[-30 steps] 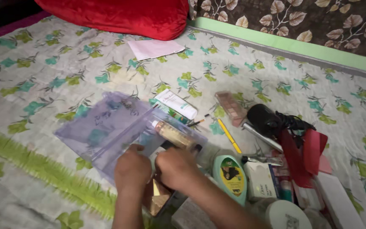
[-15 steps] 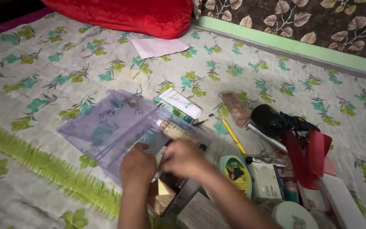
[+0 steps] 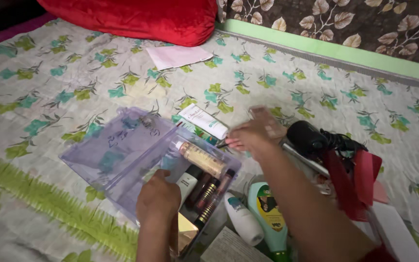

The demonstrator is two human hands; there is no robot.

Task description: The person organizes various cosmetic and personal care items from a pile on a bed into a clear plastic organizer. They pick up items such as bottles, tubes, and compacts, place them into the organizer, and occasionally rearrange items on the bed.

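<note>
My left hand [image 3: 158,200] grips the near edge of a clear purple zip pouch [image 3: 117,145] lying on the floral bedsheet. Inside the pouch lie a gold-patterned bottle [image 3: 202,159] and dark lipstick tubes [image 3: 214,191]. My right hand [image 3: 250,135] has reached past the pouch's far corner, beside a white tube [image 3: 203,121]. Its fingers are curled over a thin dark pencil [image 3: 221,144] whose tip pokes out to the left. A pinkish palette [image 3: 267,121] shows blurred behind that hand.
A white bottle [image 3: 243,221] and a green bottle [image 3: 267,211] lie under my right forearm. A black hair dryer [image 3: 311,138], a red cloth pouch [image 3: 357,177] and a white box [image 3: 394,233] crowd the right. A white paper [image 3: 178,56] and a red pillow [image 3: 136,19] lie far back.
My right hand has left the pouch's near side and moved up and right to the pencil by the white tube. My left hand stays on the pouch.
</note>
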